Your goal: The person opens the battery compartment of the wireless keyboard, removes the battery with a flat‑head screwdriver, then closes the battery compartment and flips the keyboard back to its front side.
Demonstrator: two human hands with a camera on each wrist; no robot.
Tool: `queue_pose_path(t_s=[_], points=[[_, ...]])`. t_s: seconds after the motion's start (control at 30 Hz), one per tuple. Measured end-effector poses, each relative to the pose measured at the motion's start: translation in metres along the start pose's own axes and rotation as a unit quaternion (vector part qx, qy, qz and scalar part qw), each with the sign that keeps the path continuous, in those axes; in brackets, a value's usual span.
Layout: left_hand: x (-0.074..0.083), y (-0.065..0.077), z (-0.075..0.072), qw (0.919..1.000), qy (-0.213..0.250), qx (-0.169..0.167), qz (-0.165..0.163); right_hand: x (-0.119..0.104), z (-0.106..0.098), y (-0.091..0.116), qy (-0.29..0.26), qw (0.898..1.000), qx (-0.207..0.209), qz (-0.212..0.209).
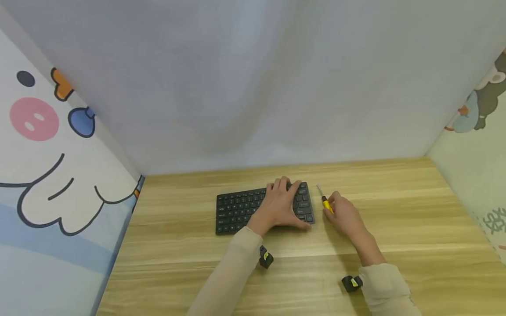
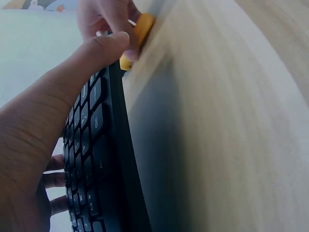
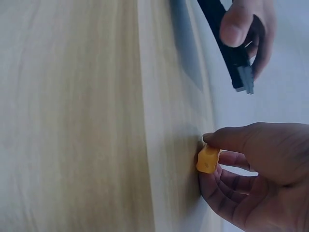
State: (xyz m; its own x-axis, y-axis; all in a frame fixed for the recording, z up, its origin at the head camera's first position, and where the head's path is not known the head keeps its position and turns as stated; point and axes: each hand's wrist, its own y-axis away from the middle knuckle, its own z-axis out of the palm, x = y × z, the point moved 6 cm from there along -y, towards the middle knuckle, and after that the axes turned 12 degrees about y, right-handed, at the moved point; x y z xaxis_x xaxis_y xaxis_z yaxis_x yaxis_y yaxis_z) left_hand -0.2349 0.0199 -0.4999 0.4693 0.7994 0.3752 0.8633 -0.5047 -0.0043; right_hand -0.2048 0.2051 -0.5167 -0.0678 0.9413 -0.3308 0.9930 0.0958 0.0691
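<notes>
My left hand spans the right part of a black keyboard, thumb at its near edge and fingers over its far edge. In the left wrist view the keyboard shows its rows of keys and its dark side, with a shadow on the wood beside it. Just to the right, my right hand pinches the yellow handle of a screwdriver, whose metal shaft points away from me. The right wrist view shows the handle's end between thumb and fingers.
Both objects are at a wood-grain table. A pale grey panel rises behind it. Cartoon-printed walls stand at the left and right. Small black wrist cameras hang from the left sleeve and right sleeve.
</notes>
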Motion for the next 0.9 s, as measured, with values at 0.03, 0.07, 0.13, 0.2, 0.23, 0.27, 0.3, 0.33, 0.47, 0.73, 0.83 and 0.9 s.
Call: queue_pose_path(t_s=[0.03,0.07,0.13,0.2,0.23,0.27,0.3,0.33,0.47,0.73,0.83,0.9], points=[[0.000,0.000,-0.003,1.0000,0.003,0.003,0.002,0.000,0.000,0.000,-0.001,1.000,0.001,-0.001],[0.001,0.001,-0.006,1.0000,0.006,0.007,0.004,-0.001,-0.001,0.000,-0.001,1.000,0.002,-0.001],[0.002,0.001,-0.011,0.9998,0.009,0.012,0.009,0.000,-0.001,0.000,-0.001,1.000,0.001,0.000],[0.004,0.002,-0.016,0.9996,0.016,0.017,0.013,0.000,-0.001,0.000,0.000,1.000,-0.002,0.003],[0.004,0.002,-0.019,0.9994,0.021,0.022,0.015,0.001,-0.001,0.000,-0.001,1.000,-0.004,0.004],[0.005,0.003,-0.022,0.9991,0.026,0.027,0.018,0.001,-0.001,0.000,0.000,1.000,-0.005,0.006],[0.006,0.004,-0.026,0.9987,0.034,0.031,0.021,0.002,-0.001,0.000,-0.001,1.000,-0.006,0.007],[0.008,0.004,-0.030,0.9982,0.041,0.036,0.024,0.002,-0.001,0.000,-0.002,1.000,-0.007,0.008],[0.012,0.009,-0.046,0.9953,0.067,0.058,0.039,0.002,-0.001,0.001,-0.008,1.000,-0.011,0.013],[0.017,0.019,-0.082,0.9863,0.114,0.101,0.064,0.000,0.002,0.002,-0.004,1.000,0.002,0.007],[0.018,0.023,-0.097,0.9813,0.125,0.123,0.079,0.000,0.003,0.003,-0.001,1.000,0.007,0.005],[0.019,0.026,-0.107,0.9776,0.133,0.137,0.089,0.001,0.003,0.004,-0.001,1.000,0.008,0.007]])
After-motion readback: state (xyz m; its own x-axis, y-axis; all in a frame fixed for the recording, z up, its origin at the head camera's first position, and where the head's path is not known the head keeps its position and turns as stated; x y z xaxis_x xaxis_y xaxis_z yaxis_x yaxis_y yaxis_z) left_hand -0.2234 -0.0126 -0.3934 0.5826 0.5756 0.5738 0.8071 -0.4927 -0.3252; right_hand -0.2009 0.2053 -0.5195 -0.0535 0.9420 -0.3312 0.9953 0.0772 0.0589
